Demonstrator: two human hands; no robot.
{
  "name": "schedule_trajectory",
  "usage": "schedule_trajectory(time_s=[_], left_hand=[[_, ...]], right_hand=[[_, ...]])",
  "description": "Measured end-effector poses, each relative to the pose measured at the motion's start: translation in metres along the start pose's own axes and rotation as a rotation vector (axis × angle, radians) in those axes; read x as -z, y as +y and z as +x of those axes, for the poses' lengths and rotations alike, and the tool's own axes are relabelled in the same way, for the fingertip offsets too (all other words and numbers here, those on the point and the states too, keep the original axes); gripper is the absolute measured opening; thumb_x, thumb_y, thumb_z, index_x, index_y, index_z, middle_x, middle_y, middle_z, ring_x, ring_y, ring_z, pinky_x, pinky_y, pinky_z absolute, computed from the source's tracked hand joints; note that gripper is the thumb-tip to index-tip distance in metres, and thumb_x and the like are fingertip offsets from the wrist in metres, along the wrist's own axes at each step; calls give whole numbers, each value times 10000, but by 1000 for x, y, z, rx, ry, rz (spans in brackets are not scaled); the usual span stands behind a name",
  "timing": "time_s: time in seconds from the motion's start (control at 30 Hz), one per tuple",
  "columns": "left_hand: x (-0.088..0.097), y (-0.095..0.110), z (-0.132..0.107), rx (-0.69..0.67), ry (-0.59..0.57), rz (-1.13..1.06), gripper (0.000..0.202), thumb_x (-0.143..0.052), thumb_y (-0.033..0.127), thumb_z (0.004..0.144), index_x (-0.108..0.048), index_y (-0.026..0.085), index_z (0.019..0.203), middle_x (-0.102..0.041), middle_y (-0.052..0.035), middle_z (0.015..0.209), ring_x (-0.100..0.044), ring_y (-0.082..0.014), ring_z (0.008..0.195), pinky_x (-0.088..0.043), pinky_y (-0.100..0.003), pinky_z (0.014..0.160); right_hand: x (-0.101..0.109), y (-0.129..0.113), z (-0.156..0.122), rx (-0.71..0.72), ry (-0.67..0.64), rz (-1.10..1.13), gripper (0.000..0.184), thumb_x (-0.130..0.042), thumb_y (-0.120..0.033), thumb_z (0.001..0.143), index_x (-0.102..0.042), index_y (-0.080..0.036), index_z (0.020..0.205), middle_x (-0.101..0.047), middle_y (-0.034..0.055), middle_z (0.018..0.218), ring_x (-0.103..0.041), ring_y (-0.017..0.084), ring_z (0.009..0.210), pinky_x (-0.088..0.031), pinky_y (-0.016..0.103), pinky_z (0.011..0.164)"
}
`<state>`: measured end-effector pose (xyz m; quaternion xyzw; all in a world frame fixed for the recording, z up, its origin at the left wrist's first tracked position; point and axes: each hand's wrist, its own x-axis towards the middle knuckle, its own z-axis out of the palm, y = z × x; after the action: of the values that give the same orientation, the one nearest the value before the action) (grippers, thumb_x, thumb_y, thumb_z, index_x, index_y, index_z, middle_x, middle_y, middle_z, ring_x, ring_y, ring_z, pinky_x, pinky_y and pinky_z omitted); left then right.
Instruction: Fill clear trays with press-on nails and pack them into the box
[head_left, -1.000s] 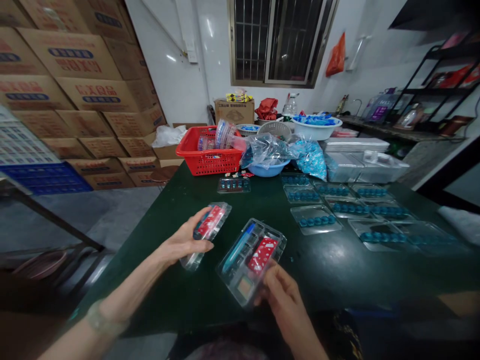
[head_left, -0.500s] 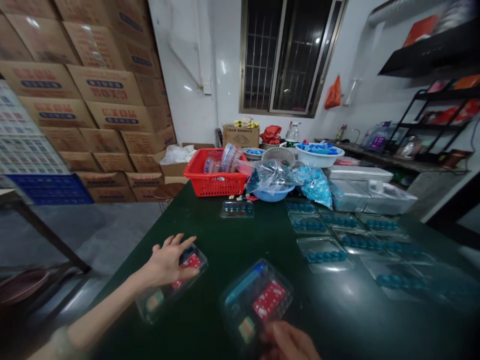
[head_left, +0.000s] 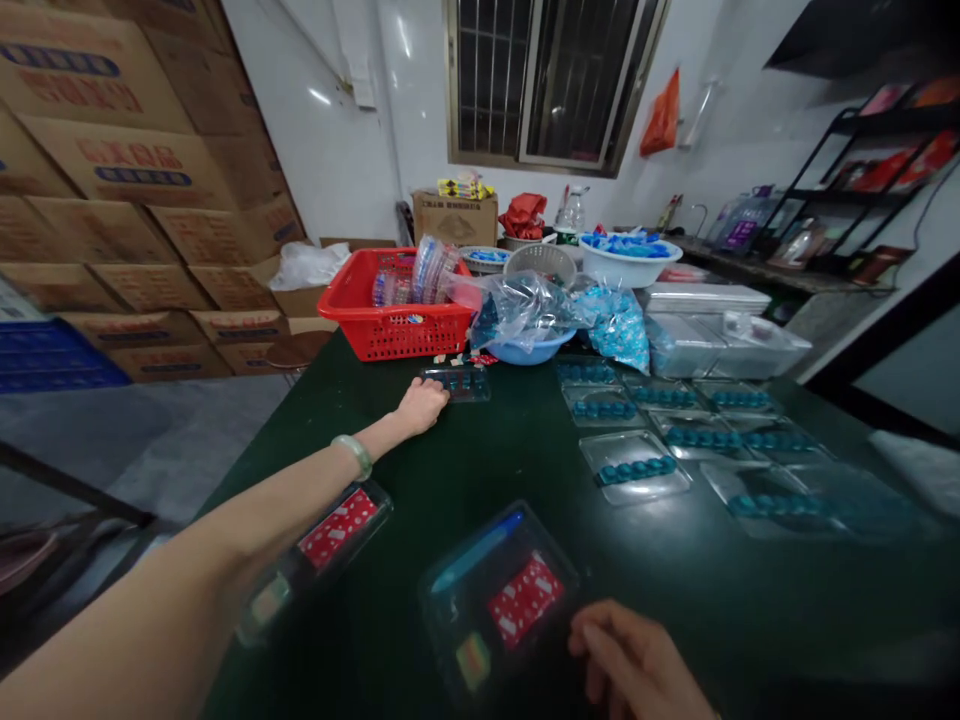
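My left hand [head_left: 421, 404] reaches far across the dark green table [head_left: 525, 480] and touches the left end of a clear tray with blue pieces [head_left: 457, 382]; its fingers are curled on the tray's edge. A clear pack with a red card [head_left: 319, 545] lies near the table's left edge, partly under my forearm. A second clear pack [head_left: 499, 595] with a blue pen and a red card lies in front of me. My right hand [head_left: 637, 665] rests beside that pack, fingers curled loosely, holding nothing that I can see.
Several clear trays of blue pieces [head_left: 634, 465] cover the table's right half. A red basket [head_left: 401, 315], a blue bowl with plastic bags [head_left: 529, 345] and grey lidded boxes [head_left: 712, 335] stand at the back. Cardboard boxes [head_left: 135, 170] are stacked at the left.
My left hand let go of the pack with the red card, left it by the table's edge, and stretched forward to the far tray. My right hand released the near pack.
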<state>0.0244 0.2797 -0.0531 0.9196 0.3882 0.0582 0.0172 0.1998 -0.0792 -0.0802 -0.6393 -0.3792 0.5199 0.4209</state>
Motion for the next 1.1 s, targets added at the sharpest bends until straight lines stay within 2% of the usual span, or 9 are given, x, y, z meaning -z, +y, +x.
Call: schedule_trajectory(time_s=[0.2, 0.33, 0.4, 0.47, 0.57, 0.7, 0.87, 1.0, 1.1], left_hand=[[35, 20, -43, -60, 125, -137, 138, -400, 137, 841, -532, 101, 859, -523, -166, 986, -477, -283, 989, -327, -460, 871], [80, 49, -94, -91, 192, -328, 176, -323, 234, 896, -478, 157, 871, -574, -88, 910, -551, -190, 822, -417, -333, 757], [100, 65, -118, -105, 157, -523, 191, -315, 278, 910, -465, 175, 852, -610, -51, 875, -584, -157, 785, -444, -281, 715], [113, 81, -139, -92, 40, -884, 169, -380, 303, 897, -466, 172, 833, -632, -51, 858, -613, -163, 776, -462, -280, 706], [115, 101, -162, -34, -59, -1221, 164, -476, 314, 864, -486, 159, 809, -647, -68, 843, -634, -185, 757, -472, -298, 700], [95, 119, -183, 27, -10, -1415, 185, -502, 337, 852, -506, 158, 803, -646, -77, 880, -631, -190, 758, -469, -311, 706], [88, 120, -193, 32, -72, -1379, 157, -588, 288, 800, -555, 147, 859, -638, -72, 889, -596, -176, 823, -452, -287, 753], [114, 121, -186, 42, 118, -1276, 277, -545, 354, 821, -557, 157, 1014, -630, -79, 966, -578, -169, 840, -450, -240, 676], [132, 132, -180, 22, 52, -1212, 313, -559, 361, 803, -549, 163, 1045, -643, -64, 917, -580, -153, 767, -443, -218, 594]], right_hand=[[-1, -18, 9, 183, 228, 173, 367, -605, -510, 743, -636, -160, 853, -620, 59, 692, -529, 138, 507, -408, 230, 404], [-9, -34, 20, 268, 271, 281, 360, -616, -431, 770, -583, -192, 1037, -625, 93, 954, -598, 182, 681, -467, 258, 475], [-15, -44, 23, 297, 265, 312, 423, -604, -413, 789, -512, -225, 1156, -589, 101, 1079, -615, 195, 745, -483, 270, 511], [-23, -53, 22, 312, 255, 359, 482, -598, -406, 798, -447, -254, 1230, -552, 106, 1163, -623, 197, 770, -488, 278, 538], [-34, -63, 18, 335, 194, 429, 516, -591, -407, 803, -413, -257, 1264, -548, 115, 1183, -625, 188, 747, -477, 277, 540], [-39, -67, 14, 393, 172, 444, 427, -589, -387, 807, -495, -209, 1184, -637, 90, 983, -559, 118, 581, -420, 238, 492], [-9, -85, 20, 523, 175, 167, 260, -567, -325, 819, -599, -186, 1036, -614, 6, 709, -399, 66, 465, -297, 200, 432], [11, -127, 19, 625, 14, -272, 259, -524, -265, 827, -633, -190, 1050, -595, -10, 665, -494, 105, 576, -368, 220, 534], [7, -157, 17, 662, -171, -586, 278, -494, -203, 824, -641, -193, 1059, -599, -20, 659, -507, 97, 579, -374, 206, 548]])
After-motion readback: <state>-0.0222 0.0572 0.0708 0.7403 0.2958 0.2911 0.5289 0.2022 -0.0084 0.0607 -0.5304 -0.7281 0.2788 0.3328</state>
